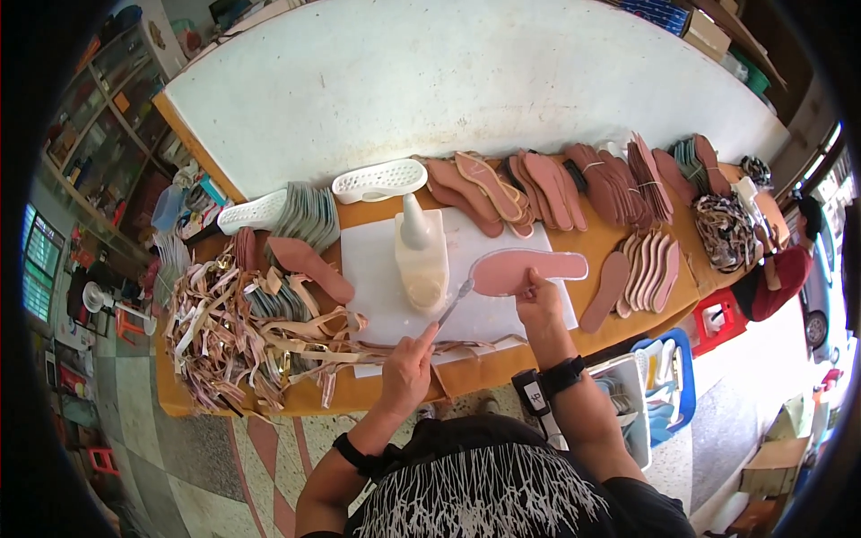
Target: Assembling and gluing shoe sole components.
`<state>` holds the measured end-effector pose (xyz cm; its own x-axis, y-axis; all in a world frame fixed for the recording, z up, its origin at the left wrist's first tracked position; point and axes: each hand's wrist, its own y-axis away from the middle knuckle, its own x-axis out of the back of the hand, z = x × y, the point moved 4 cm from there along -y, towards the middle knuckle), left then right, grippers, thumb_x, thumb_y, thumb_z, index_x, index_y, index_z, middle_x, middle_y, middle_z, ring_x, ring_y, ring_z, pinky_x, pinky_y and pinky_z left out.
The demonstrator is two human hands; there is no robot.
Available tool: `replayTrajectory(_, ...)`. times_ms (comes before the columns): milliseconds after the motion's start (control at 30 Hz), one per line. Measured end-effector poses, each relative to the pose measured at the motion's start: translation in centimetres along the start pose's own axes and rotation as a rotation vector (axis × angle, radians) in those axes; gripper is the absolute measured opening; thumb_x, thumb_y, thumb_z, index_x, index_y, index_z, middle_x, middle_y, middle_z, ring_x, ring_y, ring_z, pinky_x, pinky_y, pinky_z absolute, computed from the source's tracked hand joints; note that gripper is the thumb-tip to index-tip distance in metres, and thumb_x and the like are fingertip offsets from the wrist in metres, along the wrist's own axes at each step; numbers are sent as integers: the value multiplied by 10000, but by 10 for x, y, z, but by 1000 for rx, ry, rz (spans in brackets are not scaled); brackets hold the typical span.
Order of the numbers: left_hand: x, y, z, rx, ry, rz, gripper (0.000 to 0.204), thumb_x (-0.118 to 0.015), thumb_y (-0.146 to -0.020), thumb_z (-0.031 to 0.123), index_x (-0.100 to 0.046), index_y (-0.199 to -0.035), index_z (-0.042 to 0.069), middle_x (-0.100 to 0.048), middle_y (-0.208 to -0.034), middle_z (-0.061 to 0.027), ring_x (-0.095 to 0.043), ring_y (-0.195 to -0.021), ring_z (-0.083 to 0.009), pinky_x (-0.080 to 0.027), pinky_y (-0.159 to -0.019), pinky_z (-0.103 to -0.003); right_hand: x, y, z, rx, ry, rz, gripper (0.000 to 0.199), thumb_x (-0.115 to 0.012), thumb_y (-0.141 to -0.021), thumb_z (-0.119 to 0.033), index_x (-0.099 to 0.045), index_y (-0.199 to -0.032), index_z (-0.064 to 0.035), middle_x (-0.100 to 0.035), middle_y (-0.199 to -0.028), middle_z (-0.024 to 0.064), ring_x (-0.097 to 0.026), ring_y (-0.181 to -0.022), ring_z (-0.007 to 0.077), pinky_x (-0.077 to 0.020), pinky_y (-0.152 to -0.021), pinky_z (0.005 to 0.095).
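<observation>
In my left hand (409, 371) is a thin brush-like tool (455, 305), its pale tip touching the left end of a pink shoe insole (516, 272). My right hand (541, 308) grips that insole by its near edge and holds it raised above the white board (368, 260). A whitish line runs along the insole's rim. On the board, left of the insole, stands a cream plastic container (421, 269) with a cone-shaped top (415, 222). Long strips (359, 351) lie along the table's near edge, close to my left hand.
Tangled straps (229, 332) are heaped at the left. Pink insoles (547, 188) line the back, beside a white sole (379, 181). More insoles (647, 269) fan out at right. Crates (682, 386) stand below the table's right side. Another person (780, 278) sits at far right.
</observation>
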<state>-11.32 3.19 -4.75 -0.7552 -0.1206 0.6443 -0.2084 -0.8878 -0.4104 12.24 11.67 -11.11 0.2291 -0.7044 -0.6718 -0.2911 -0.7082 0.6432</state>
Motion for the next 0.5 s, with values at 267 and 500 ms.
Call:
replayTrajectory(267, -2, 7, 2, -10, -34, -12, 420, -532, -728, -5, -518, -1124, 135, -458, -656, -109, -499, -577, -299, -415, -511, -376, -6, 1, 7, -22, -16, 16, 48, -508, -818, -41, -503, -866, -37, -528, -763, 31, -492, -610, 97, -335, -441, 174)
replayTrajectory(500, -7, 7, 8, -50, -93, -62, 464, -557, -703, 1, -507, -1145, 135, -480, -680, -111, -527, -594, -277, -432, -527, -368, -13, 7, 18, -27, 26, 18, 89, -500, -827, -56, -497, -914, -37, -541, -801, 39, -511, -635, 98, -346, -442, 157)
